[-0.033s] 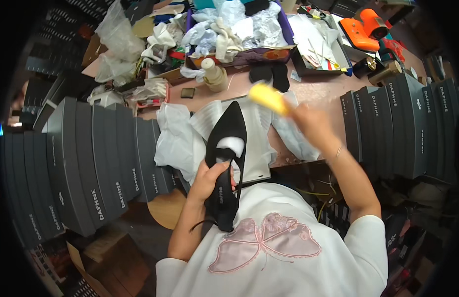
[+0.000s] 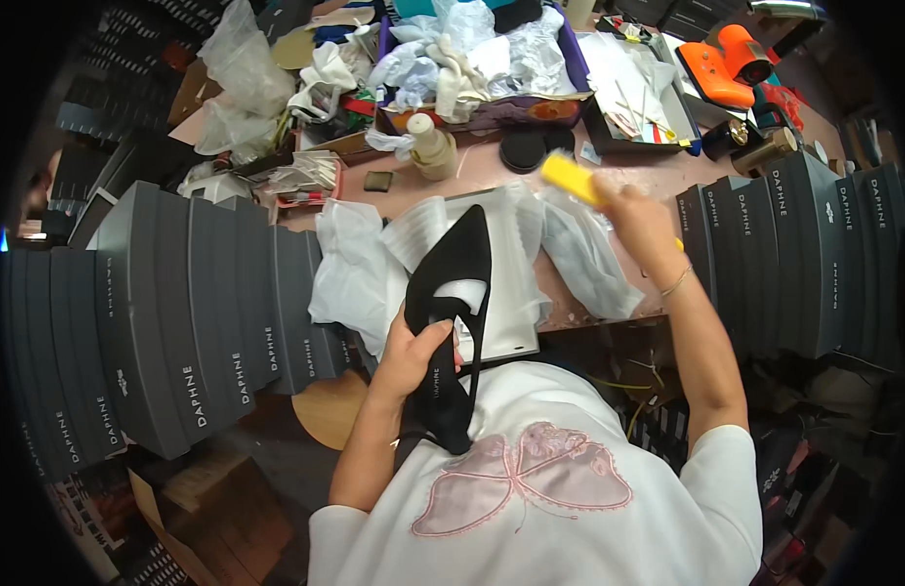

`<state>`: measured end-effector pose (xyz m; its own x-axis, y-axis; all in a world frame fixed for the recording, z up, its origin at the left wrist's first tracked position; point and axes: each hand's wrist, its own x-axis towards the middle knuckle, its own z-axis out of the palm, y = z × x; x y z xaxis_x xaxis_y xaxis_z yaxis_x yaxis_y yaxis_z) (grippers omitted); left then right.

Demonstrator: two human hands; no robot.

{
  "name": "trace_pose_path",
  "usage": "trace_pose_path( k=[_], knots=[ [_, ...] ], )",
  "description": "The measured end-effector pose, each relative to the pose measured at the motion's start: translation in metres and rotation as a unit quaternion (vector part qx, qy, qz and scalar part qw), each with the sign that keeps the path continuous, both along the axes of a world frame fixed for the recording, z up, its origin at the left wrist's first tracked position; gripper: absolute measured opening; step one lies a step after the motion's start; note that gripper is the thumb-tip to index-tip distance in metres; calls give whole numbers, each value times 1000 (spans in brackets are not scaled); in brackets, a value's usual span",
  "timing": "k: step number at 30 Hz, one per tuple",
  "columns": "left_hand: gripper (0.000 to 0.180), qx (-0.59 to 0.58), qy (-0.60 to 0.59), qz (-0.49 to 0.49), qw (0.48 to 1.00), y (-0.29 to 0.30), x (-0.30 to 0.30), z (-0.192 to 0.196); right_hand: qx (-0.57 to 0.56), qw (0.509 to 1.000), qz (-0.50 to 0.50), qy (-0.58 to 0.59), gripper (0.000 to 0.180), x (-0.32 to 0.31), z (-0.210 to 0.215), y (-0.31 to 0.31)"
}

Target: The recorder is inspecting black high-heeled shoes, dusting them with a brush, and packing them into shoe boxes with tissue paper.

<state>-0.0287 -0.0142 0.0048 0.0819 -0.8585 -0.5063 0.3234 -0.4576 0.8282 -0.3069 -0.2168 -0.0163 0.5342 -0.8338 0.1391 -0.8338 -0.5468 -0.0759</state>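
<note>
My left hand (image 2: pixel 420 354) is closed around the middle of a black pointed-toe slingback shoe (image 2: pixel 456 249), its thumb on the insole. The shoe tilts with its toe away from me and its heel end close to my white shirt. White stuffing (image 2: pixel 462 291) shows in the toe opening. Out to the right, my right hand (image 2: pixel 640 227) grips a yellow tool (image 2: pixel 573 180), blurred by motion. A bit of yellow also shows on the far side of that hand; the tool's kind is unclear. Below the shoe lies an open shoebox (image 2: pixel 506 332) with white tissue paper (image 2: pixel 353 262).
Stacks of dark grey shoeboxes stand left (image 2: pixel 160 322) and right (image 2: pixel 799 254). Behind are a beige bottle (image 2: pixel 432 151), a round black tin (image 2: pixel 522 151), a purple-edged box (image 2: pixel 575 61) of crumpled paper, a tray of papers (image 2: pixel 636 93) and an orange device (image 2: pixel 716 78).
My right hand and the yellow tool have shifted right, and the tool is less blurred. My left hand holds the shoe in nearly the same place; the whole view has moved slightly.
</note>
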Motion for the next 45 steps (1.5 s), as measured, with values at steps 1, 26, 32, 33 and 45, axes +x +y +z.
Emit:
trace_pose_path(
  k=[1,26,32,33,45],
  knots=[
    [37,-5,7,7,1000,5,9,-4,-31,985,6,-169,43,5,4,10],
    [41,-92,379,320,864,-43,97,-49,27,948,266,-170,53,96,54,131],
    [44,-109,576,252,770,-38,108,-100,62,956,-148,-247,41,-57,-8,87],
    [46,-115,557,255,782,-40,97,-86,90,946,-195,-243,40,-81,-31,77],
    [42,-75,446,378,808,-44,31,-46,287,848,121,-428,98,53,11,64]
  ],
)
